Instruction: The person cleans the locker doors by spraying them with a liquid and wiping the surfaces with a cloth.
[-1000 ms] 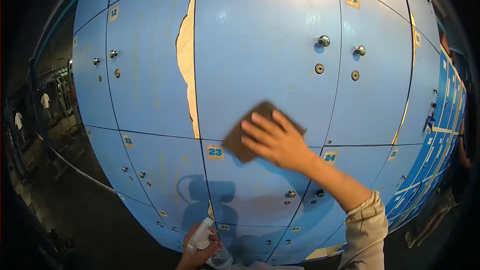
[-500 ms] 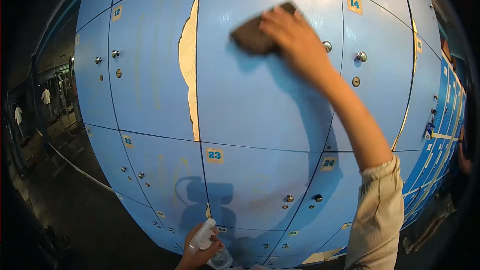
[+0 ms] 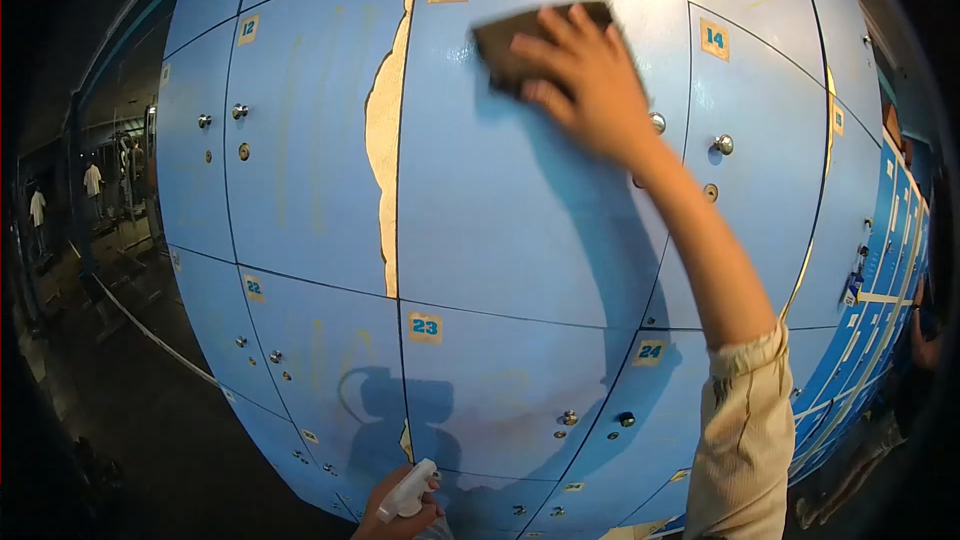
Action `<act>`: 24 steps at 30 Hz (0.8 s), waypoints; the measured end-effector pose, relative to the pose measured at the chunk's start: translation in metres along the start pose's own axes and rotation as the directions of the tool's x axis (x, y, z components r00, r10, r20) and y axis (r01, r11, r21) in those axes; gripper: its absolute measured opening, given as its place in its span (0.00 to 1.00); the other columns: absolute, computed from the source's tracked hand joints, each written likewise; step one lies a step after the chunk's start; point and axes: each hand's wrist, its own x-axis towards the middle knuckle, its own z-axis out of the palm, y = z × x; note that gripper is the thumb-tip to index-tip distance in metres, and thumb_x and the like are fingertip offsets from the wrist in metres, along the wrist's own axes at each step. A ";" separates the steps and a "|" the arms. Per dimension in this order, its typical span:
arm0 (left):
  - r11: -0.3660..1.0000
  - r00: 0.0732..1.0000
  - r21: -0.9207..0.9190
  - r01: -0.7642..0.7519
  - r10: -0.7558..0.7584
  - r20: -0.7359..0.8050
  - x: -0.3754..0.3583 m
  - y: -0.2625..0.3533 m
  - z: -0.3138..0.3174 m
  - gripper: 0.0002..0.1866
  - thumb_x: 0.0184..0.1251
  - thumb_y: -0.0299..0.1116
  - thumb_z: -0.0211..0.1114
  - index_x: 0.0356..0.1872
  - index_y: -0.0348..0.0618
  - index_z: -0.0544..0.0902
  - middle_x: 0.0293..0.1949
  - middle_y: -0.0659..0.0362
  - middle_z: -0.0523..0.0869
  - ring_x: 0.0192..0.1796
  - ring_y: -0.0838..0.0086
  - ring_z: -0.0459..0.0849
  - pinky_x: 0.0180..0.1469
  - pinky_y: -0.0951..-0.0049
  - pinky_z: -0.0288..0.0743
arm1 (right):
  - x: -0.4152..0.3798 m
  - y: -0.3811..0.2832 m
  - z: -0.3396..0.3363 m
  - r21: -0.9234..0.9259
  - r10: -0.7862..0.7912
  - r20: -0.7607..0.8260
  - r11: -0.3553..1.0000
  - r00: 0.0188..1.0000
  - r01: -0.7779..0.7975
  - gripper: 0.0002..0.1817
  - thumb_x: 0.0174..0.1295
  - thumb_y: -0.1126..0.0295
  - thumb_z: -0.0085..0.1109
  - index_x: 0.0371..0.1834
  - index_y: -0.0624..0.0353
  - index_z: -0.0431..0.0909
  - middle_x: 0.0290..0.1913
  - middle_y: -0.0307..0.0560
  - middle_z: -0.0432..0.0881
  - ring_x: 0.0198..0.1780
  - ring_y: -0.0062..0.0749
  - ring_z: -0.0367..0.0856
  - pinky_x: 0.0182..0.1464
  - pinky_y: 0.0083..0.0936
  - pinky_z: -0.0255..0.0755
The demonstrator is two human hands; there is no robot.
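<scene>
Left hand sat low at bottom edge, fingers clenched around a white spray bottle, trigger head up; bottle body cut off by frame. Right hand was raised high, fingers spread flat, pinning a dark brown cloth against locker door 13, near its top, just left of the round knob. Beige sleeve covered the forearm. Blue locker wall filled the view; doors numbered 12, 14, 22, 23, 24 around it. Paint had peeled in a long pale strip along door 13's left edge. Dim room to the left, small figures far back, dark floor.
</scene>
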 end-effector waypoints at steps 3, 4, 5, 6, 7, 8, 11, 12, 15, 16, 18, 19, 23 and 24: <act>0.994 0.994 0.006 -0.105 0.105 0.003 0.005 -0.007 -0.001 0.39 0.59 0.26 0.70 0.73 0.40 0.65 0.40 0.60 0.80 0.38 0.75 0.81 0.40 0.75 0.77 | -0.073 -0.066 -0.017 0.123 -0.100 0.192 0.989 0.976 0.077 0.31 0.50 0.55 0.72 0.61 0.40 0.78 0.74 0.45 0.65 0.77 0.48 0.56 0.74 0.57 0.50; 0.994 0.996 0.058 -0.089 0.090 -0.018 0.006 -0.006 -0.002 0.39 0.59 0.25 0.70 0.73 0.40 0.65 0.40 0.60 0.80 0.37 0.76 0.81 0.39 0.75 0.77 | -0.097 -0.084 -0.027 0.154 -0.146 0.294 0.983 0.945 0.104 0.32 0.48 0.56 0.72 0.61 0.40 0.78 0.75 0.44 0.64 0.78 0.47 0.55 0.73 0.57 0.51; 0.992 0.996 0.109 -0.070 0.075 -0.040 0.006 -0.006 -0.003 0.39 0.59 0.25 0.70 0.73 0.40 0.66 0.40 0.60 0.80 0.37 0.76 0.81 0.39 0.75 0.77 | -0.123 -0.100 -0.031 0.175 -0.213 0.337 0.971 0.917 0.161 0.30 0.50 0.58 0.69 0.60 0.40 0.78 0.75 0.44 0.65 0.78 0.46 0.57 0.73 0.55 0.52; 0.986 0.996 0.158 -0.052 0.063 -0.063 0.007 -0.005 -0.004 0.38 0.58 0.25 0.69 0.73 0.40 0.66 0.40 0.60 0.80 0.36 0.76 0.81 0.38 0.76 0.77 | -0.150 -0.113 -0.029 0.209 -0.271 0.328 0.955 0.905 0.210 0.25 0.55 0.59 0.63 0.60 0.40 0.78 0.74 0.43 0.66 0.77 0.43 0.59 0.74 0.51 0.52; 0.993 0.998 0.111 -0.030 0.035 -0.051 0.006 -0.006 -0.005 0.38 0.58 0.24 0.69 0.72 0.41 0.67 0.40 0.60 0.80 0.36 0.76 0.81 0.37 0.75 0.78 | -0.171 -0.123 -0.030 0.199 -0.320 0.309 0.943 0.896 0.269 0.22 0.61 0.61 0.56 0.60 0.41 0.78 0.74 0.42 0.67 0.76 0.39 0.61 0.74 0.47 0.53; 0.998 0.999 0.063 -0.009 0.011 -0.036 0.006 -0.007 -0.007 0.37 0.58 0.23 0.69 0.72 0.41 0.67 0.39 0.60 0.80 0.36 0.76 0.81 0.37 0.75 0.78 | -0.186 -0.128 -0.033 0.204 -0.364 0.326 0.928 0.873 0.311 0.20 0.63 0.62 0.53 0.59 0.42 0.78 0.74 0.40 0.67 0.76 0.35 0.61 0.75 0.45 0.52; 0.992 0.999 0.122 0.015 -0.010 -0.042 0.013 -0.026 -0.018 0.36 0.58 0.21 0.67 0.71 0.42 0.68 0.39 0.60 0.80 0.35 0.76 0.81 0.35 0.75 0.78 | -0.196 -0.119 -0.031 0.228 -0.475 0.298 0.878 0.828 0.421 0.18 0.65 0.63 0.51 0.58 0.44 0.79 0.74 0.39 0.68 0.76 0.34 0.61 0.77 0.43 0.50; 0.984 0.999 0.177 0.017 -0.008 -0.051 0.016 -0.034 -0.023 0.36 0.59 0.21 0.67 0.71 0.43 0.69 0.38 0.60 0.80 0.34 0.76 0.81 0.34 0.75 0.78 | -0.187 -0.111 -0.031 0.233 -0.487 0.303 0.871 0.819 0.432 0.18 0.65 0.63 0.51 0.57 0.44 0.79 0.73 0.39 0.68 0.76 0.34 0.61 0.77 0.43 0.49; 0.978 0.999 0.204 -0.045 0.039 0.032 0.011 -0.003 -0.003 0.36 0.58 0.21 0.67 0.71 0.43 0.69 0.38 0.60 0.80 0.33 0.76 0.82 0.34 0.76 0.78 | -0.151 -0.088 -0.030 0.212 -0.446 0.304 0.893 0.842 0.396 0.18 0.64 0.65 0.52 0.57 0.46 0.79 0.73 0.40 0.69 0.76 0.35 0.61 0.77 0.43 0.51; 0.970 0.998 0.233 -0.066 0.061 0.029 0.011 -0.001 0.000 0.36 0.59 0.21 0.67 0.71 0.43 0.69 0.37 0.60 0.81 0.33 0.76 0.82 0.34 0.76 0.78 | -0.136 -0.079 -0.028 0.202 -0.421 0.299 0.905 0.856 0.375 0.18 0.63 0.66 0.52 0.57 0.46 0.79 0.73 0.40 0.69 0.76 0.36 0.62 0.77 0.44 0.52; 0.952 0.995 0.289 -0.103 0.101 0.020 0.009 0.001 0.004 0.36 0.59 0.21 0.67 0.71 0.43 0.69 0.37 0.60 0.81 0.33 0.76 0.82 0.35 0.76 0.78 | -0.096 -0.051 -0.021 0.117 -0.294 0.222 0.955 0.930 0.274 0.19 0.61 0.69 0.54 0.57 0.47 0.79 0.72 0.42 0.70 0.75 0.38 0.63 0.75 0.46 0.55; 0.961 0.996 0.264 -0.089 0.085 0.026 0.009 0.002 0.003 0.36 0.59 0.21 0.67 0.71 0.42 0.69 0.38 0.60 0.81 0.33 0.76 0.82 0.35 0.76 0.78 | -0.074 -0.036 -0.018 0.051 -0.243 0.161 0.970 0.957 0.238 0.20 0.60 0.70 0.55 0.58 0.48 0.78 0.71 0.42 0.71 0.75 0.39 0.63 0.74 0.48 0.56; 0.981 0.997 0.179 -0.073 0.070 0.023 0.011 -0.012 -0.010 0.36 0.59 0.21 0.67 0.71 0.41 0.68 0.40 0.59 0.81 0.36 0.75 0.82 0.38 0.74 0.79 | 0.006 0.028 0.004 -0.131 -0.082 -0.071 0.989 0.994 0.072 0.23 0.60 0.70 0.57 0.61 0.49 0.75 0.71 0.43 0.71 0.75 0.41 0.63 0.74 0.51 0.56; 0.984 0.997 0.161 -0.077 0.076 0.015 0.010 -0.016 -0.013 0.36 0.59 0.22 0.67 0.72 0.41 0.68 0.40 0.59 0.81 0.37 0.75 0.82 0.39 0.74 0.79 | 0.023 0.041 0.006 -0.163 -0.068 -0.123 0.986 0.990 0.047 0.23 0.61 0.69 0.57 0.62 0.50 0.75 0.71 0.43 0.71 0.75 0.41 0.63 0.74 0.51 0.56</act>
